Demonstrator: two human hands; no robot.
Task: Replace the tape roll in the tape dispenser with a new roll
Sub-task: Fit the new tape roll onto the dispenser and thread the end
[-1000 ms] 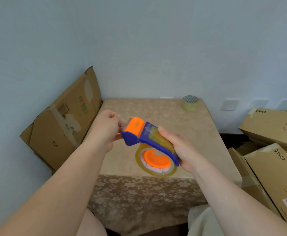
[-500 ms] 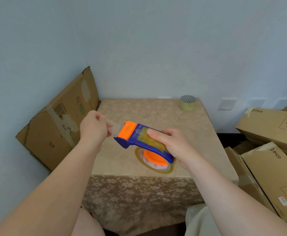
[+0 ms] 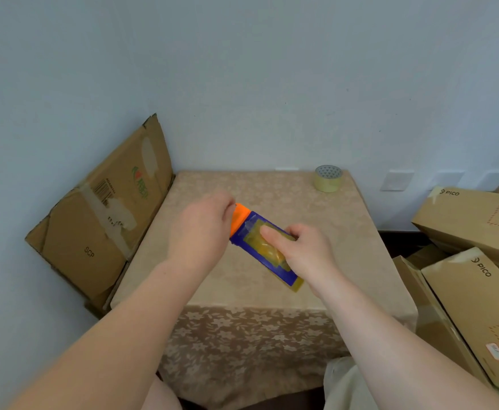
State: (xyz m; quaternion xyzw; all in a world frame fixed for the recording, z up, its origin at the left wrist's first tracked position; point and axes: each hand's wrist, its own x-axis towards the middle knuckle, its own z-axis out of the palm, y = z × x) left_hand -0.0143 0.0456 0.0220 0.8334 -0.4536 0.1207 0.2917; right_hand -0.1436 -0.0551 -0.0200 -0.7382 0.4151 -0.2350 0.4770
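Observation:
I hold a blue tape dispenser [image 3: 252, 241] with an orange front end [image 3: 238, 218] above the table. Yellowish clear tape lies along its top, and the edge of its roll [image 3: 298, 287] shows at the near end. My right hand [image 3: 304, 253] grips the dispenser's body from the right, fingers over the top. My left hand [image 3: 202, 229] is closed at the orange end, fingertips against it; what it pinches is hidden. A second tape roll [image 3: 329, 178], pale yellow, stands at the table's far right corner.
The small table [image 3: 260, 184] has a beige floral cloth and stands against a pale wall. A flattened cardboard box [image 3: 100, 214] leans at the left. Brown PICO cartons [image 3: 476, 220] are stacked on the right.
The dispenser has tilted flat, so the orange hub and roll side no longer show. My left hand moved right from pulling tape outward to the orange end. Both hands sank lower.

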